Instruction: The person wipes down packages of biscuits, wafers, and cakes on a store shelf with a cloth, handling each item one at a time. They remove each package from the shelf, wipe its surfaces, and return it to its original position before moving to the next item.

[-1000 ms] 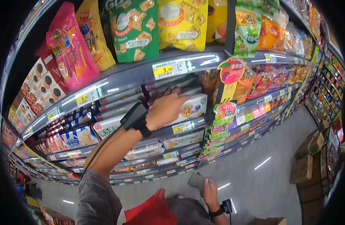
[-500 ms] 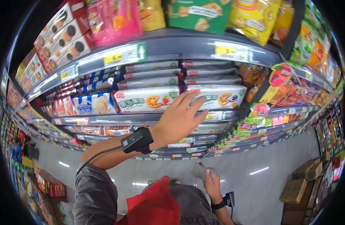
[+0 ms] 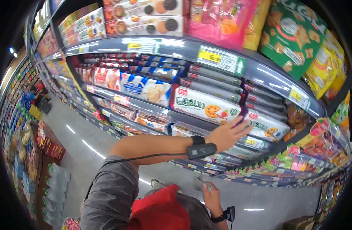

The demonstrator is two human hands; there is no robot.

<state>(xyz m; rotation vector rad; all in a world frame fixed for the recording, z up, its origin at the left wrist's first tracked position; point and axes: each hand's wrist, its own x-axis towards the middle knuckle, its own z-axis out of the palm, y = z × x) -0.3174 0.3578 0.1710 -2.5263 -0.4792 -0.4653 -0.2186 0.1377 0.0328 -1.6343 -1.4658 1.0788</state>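
My left hand [image 3: 226, 135] reaches out to the shelf with its fingers spread and nothing in them. Its fingertips are at the gap between two white packs of fruit biscuits. One is the strawberry biscuit pack [image 3: 206, 105], left of the fingers; the other is the blueberry biscuit pack [image 3: 266, 126], partly covered by them. Rows of similar packs stand behind. Low near my body, my right hand [image 3: 212, 197] is closed around a grey cloth [image 3: 200, 184].
Blue wafer packs [image 3: 145, 89] stand left of the biscuits. Above runs a shelf edge [image 3: 176, 42] with price tags, bearing boxes and a green snack bag [image 3: 291, 36]. Bagged sweets hang at the right. Across the aisle floor [image 3: 84, 153] are water jugs [image 3: 55, 191] and red cartons [image 3: 49, 142].
My view has turned to the left, so the shelf goods appear shifted right and tilted. My left hand stays by the biscuit packs, and my right hand keeps hold of the cloth.
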